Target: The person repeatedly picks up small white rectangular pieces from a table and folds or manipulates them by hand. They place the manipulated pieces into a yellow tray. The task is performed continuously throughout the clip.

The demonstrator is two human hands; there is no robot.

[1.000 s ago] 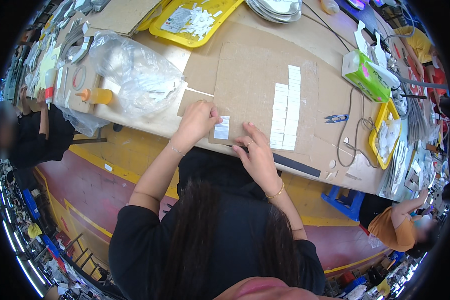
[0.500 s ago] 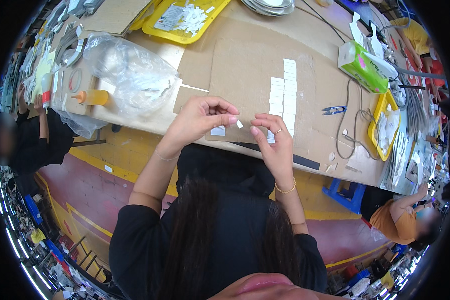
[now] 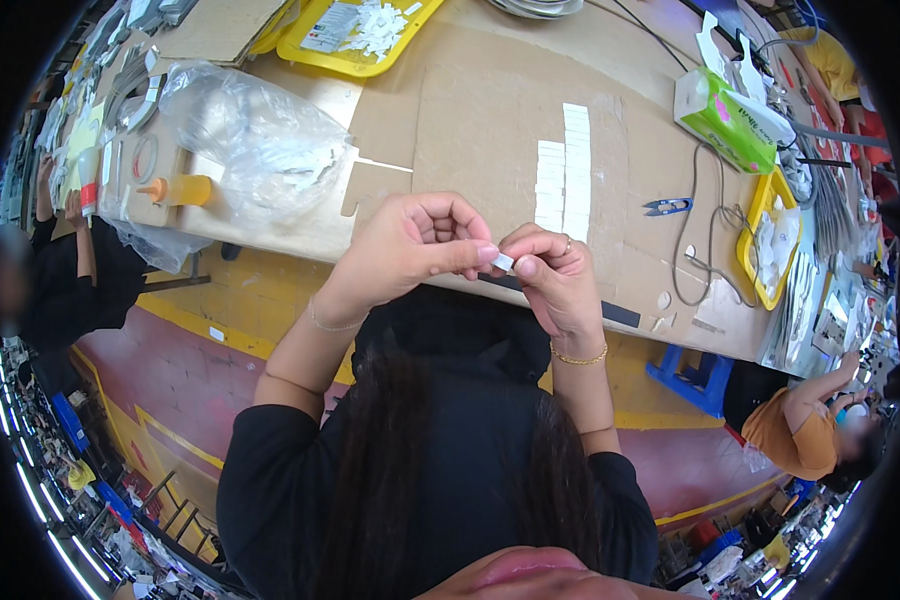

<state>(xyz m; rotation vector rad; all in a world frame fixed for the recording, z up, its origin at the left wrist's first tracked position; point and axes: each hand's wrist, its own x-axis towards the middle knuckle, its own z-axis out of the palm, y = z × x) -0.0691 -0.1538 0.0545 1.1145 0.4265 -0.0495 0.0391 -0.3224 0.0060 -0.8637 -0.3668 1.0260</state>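
– Right hand (image 3: 567,284) has swung in to meet the left hand (image 3: 410,250), and the gap between them half a second ago is gone!

– Sweep us across from the left, then.

– Far side first: a squat orange-yellow bottle with a pointed nozzle (image 3: 184,190), next a crumpled clear plastic bag (image 3: 235,130), and beyond it a shallow yellow plastic tray (image 3: 375,69) with a scatter of loose white slips (image 3: 375,30).

– Now the left hand. What's its grip?

– A pinch, thumb against finger, on one small white rectangular piece (image 3: 503,263), up off the brown cardboard sheet (image 3: 480,120) near its front edge.

– And the lie of it?

– That's the key! It pokes out of the left fingertips, long axis seemingly slanting down to the right, its free end pointing straight at the right thumb.

– Has the right hand got hold?

– Fingertips curled right at that end, but I can't tell whether they're squeezing. Both hands look equally near.

– Anything further right?

– Two side-by-side columns of white rectangles (image 3: 576,165) on the cardboard, just beyond the right hand; then small blue-handled snips (image 3: 668,207), well apart, lying by a grey cable (image 3: 692,250).
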